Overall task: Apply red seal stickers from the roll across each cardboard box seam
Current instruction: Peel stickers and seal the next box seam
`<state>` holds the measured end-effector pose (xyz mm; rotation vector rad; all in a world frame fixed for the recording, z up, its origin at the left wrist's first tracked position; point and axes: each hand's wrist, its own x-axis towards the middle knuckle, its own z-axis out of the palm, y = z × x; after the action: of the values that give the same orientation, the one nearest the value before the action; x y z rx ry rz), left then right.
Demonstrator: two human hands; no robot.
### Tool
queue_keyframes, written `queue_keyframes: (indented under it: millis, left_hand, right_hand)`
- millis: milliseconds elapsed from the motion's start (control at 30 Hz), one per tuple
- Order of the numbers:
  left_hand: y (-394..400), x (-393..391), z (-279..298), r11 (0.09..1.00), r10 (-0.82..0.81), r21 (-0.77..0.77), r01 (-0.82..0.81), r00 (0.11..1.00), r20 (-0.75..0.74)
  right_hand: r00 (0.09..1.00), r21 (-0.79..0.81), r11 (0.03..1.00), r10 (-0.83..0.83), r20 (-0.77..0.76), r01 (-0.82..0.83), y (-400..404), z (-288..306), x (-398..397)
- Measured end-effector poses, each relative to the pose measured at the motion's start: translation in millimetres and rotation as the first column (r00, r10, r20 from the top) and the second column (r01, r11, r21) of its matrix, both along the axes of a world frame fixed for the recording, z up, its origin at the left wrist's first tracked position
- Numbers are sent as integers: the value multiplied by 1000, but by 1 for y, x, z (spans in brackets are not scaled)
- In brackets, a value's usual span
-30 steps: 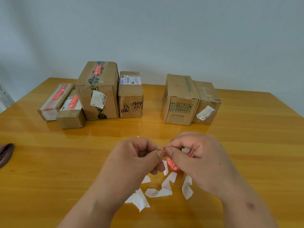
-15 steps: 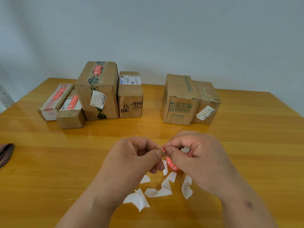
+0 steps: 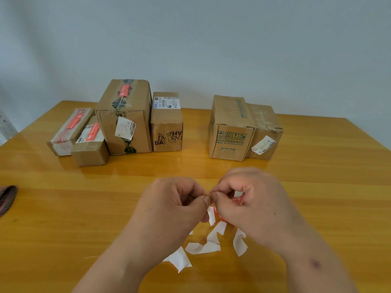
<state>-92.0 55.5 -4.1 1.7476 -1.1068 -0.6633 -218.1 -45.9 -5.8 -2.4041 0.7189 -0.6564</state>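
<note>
My left hand (image 3: 175,206) and my right hand (image 3: 251,206) meet fingertip to fingertip above the table, pinching the end of a red sticker. My right hand also holds the red sticker roll (image 3: 238,200), mostly hidden in its palm. Several cardboard boxes stand at the back. The flat box (image 3: 69,132), the small box (image 3: 91,144) and the tall box (image 3: 124,117) on the left carry red seals. The labelled box (image 3: 167,123) and the two right boxes (image 3: 230,127) (image 3: 264,132) show no red seal.
Several torn white backing scraps (image 3: 203,248) lie on the wooden table (image 3: 63,208) below my hands. A dark striped object (image 3: 7,198) sits at the left edge. A pale wall stands behind the boxes.
My hands have stayed pinched together at the same spot, with only a slight shift of the fingers. The boxes and scraps have not moved.
</note>
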Motion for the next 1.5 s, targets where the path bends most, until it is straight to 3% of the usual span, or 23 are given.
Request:
queue_keyframes:
  millis: [233,433,767,900,1000,1133,1267,1400,1500]
  left_hand:
    - [-2,-2,-4,1000,19,-20,-20,999,-49]
    - [-1,10,-13,997,66,43,-61,991,-118]
    - [-2,38,-36,928,190,300,-220,974,126]
    - [-1,37,-41,889,77,422,-174,968,238]
    - [-2,31,-42,896,-53,442,-34,982,183]
    - [-5,17,-37,933,-94,360,29,982,162]
    - [-5,13,-32,991,-30,133,9,986,162]
    - [-4,6,-24,989,104,-120,-92,990,100]
    - [-6,3,-25,968,132,-247,-50,936,326]
  right_hand:
    - [998,76,997,-35,48,32,1,0,-2]
    - [984,100,983,-164,70,157,-4,0,-7]
    - [898,43,905,-426,110,424,-13,3,-13]
    - [849,82,865,-501,169,494,-15,4,-14]
    - [880,134,895,-443,170,425,-10,7,-13]
    - [918,116,924,-376,126,363,-2,6,-9]
    - [921,112,926,-373,111,361,0,5,-9]
    - [932,103,935,-348,100,338,4,9,-7]
    - [945,148,946,-307,112,289,7,12,-3]
